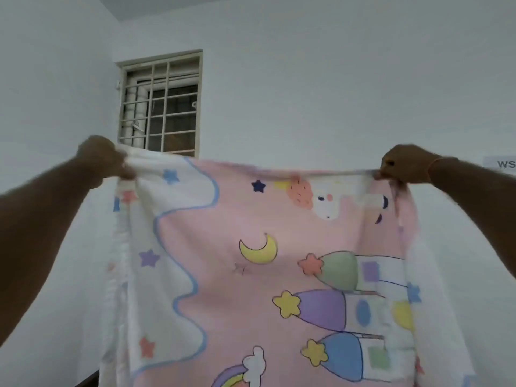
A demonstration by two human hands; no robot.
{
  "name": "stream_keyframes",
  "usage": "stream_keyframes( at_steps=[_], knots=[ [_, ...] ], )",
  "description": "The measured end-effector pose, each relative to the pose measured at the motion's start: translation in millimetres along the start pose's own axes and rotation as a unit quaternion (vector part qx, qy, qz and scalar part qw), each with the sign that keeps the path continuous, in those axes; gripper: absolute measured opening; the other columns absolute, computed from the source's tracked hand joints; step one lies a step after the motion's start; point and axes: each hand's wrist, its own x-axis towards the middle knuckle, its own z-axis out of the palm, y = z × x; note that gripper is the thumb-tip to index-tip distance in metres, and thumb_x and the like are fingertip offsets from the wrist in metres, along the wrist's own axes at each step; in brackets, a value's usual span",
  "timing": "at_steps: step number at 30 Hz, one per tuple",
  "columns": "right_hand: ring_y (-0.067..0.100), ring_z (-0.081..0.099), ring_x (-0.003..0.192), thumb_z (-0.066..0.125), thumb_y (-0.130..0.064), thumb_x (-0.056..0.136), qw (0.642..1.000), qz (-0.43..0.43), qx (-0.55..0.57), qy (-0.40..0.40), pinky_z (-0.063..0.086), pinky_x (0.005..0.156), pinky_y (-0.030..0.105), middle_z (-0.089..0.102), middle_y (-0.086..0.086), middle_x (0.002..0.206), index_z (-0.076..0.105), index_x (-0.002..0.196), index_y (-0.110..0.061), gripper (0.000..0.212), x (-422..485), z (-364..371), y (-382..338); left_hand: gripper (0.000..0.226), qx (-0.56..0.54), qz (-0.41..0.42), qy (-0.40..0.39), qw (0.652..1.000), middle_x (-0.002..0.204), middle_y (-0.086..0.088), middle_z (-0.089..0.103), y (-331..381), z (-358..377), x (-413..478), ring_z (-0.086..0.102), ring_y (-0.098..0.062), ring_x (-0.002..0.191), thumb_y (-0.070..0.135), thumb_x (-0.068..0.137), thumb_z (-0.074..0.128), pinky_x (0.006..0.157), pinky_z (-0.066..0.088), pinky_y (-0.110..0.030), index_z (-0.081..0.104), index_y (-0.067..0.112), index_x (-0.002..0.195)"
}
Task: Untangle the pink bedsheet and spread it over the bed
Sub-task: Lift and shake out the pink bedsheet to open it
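My left hand and right hand clench the top edge of the pink star-printed cloth bedsheet — light and limp, I judge. Corners should hold best.

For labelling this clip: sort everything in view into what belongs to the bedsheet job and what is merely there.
Job: pink bedsheet; left hand and right hand, both gripping its top edge.
Merely there: barred window; white wall; paper sign at the right edge.

"WS" on wall sign
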Motion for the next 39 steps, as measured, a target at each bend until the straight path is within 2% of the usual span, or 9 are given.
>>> stream_keyframes(
  at_steps=[4,6,10,14,23,27,33,36,39],
  knots=[
    [0.036,0.06,0.097,0.059,-0.024,0.092,0.987,-0.015,0.072,0.142,0.04,0.079,0.034,0.067,0.023,0.095,0.069,0.082,0.004,0.032,14,-27,-11,0.031,-0.09,0.01,0.043,0.995,0.088,-0.014,0.068,19,-17,14,0.068,-0.006,0.074,0.03,0.072,0.082,0.061,0.049,-0.018,0.069,0.006,0.087],
    [0.034,0.061,0.1,0.055,-0.028,0.094,0.997,-0.008,0.029,0.065,0.043,0.081,0.033,0.069,0.021,0.097,0.069,0.08,0.001,0.034,10,-27,-20,0.037,0.044,0.012,-0.079,0.996,0.091,-0.002,0.069,17,-21,8,0.066,-0.008,0.086,0.053,0.084,0.062,0.068,0.041,-0.016,0.067,0.017,0.092],
    [0.036,0.059,0.101,0.05,-0.035,0.096,0.996,0.028,0.037,0.072,0.042,0.085,0.037,0.065,0.023,0.103,0.066,0.091,0.005,0.043,3,-16,-18,0.03,-0.102,-0.024,-0.015,0.994,0.087,-0.016,0.068,1,-25,17,0.066,-0.026,0.085,0.029,0.084,0.071,0.064,0.048,-0.029,0.067,0.001,0.094],
    [0.031,0.064,0.08,0.061,-0.028,0.09,0.996,0.044,0.075,0.005,0.05,0.072,0.036,0.066,0.014,0.078,0.062,0.068,-0.007,0.03,3,-18,-24,0.036,0.017,0.042,-0.029,0.999,0.071,-0.001,0.058,6,-25,9,0.061,-0.017,0.083,0.05,0.083,0.064,0.058,0.042,-0.019,0.056,0.015,0.079],
    [0.036,0.062,0.093,0.06,-0.027,0.091,0.989,0.007,0.117,0.091,0.043,0.08,0.035,0.068,0.021,0.086,0.065,0.075,0.002,0.033,4,-13,-28,0.029,-0.054,-0.005,0.069,0.996,0.065,0.001,0.065,-24,-19,29,0.057,0.0,0.054,0.024,0.063,0.082,0.04,0.037,-0.003,0.063,0.007,0.078],
    [0.031,0.061,0.085,0.063,-0.024,0.089,0.992,0.002,0.106,0.071,0.043,0.076,0.033,0.065,0.016,0.078,0.067,0.074,0.001,0.03,4,-3,-27,0.041,-0.045,0.022,0.083,0.995,0.092,-0.017,0.068,-20,-13,5,0.064,-0.026,0.085,0.01,0.057,0.089,0.068,0.048,-0.03,0.068,-0.002,0.09],
    [0.032,0.06,0.086,0.065,-0.027,0.088,0.985,0.003,0.141,0.102,0.043,0.075,0.033,0.067,0.017,0.086,0.068,0.078,-0.002,0.027,9,-3,-26,0.043,-0.088,0.003,0.083,0.993,0.039,0.008,0.052,-25,-11,5,0.056,0.012,0.047,0.025,0.062,0.081,0.046,0.041,-0.012,0.065,-0.01,0.081],
    [0.02,0.058,0.063,0.067,-0.029,0.086,0.968,0.006,0.213,0.132,0.038,0.059,0.021,0.064,0.011,0.067,0.067,0.077,-0.004,0.026,7,-5,-27,0.036,-0.093,-0.021,0.13,0.987,0.065,-0.009,0.062,-24,-23,11,0.047,0.007,0.034,0.018,0.061,0.083,0.05,0.047,-0.021,0.067,-0.004,0.084],
    [0.013,0.058,0.06,0.069,-0.03,0.085,0.964,-0.002,0.24,0.118,0.036,0.056,0.019,0.063,0.004,0.065,0.066,0.074,-0.009,0.024,3,2,-26,0.03,-0.102,-0.023,0.079,0.991,0.079,-0.019,0.062,-23,-27,17,0.063,-0.009,0.063,0.019,0.065,0.086,0.053,0.053,-0.014,0.065,0.001,0.077]
  ],
)
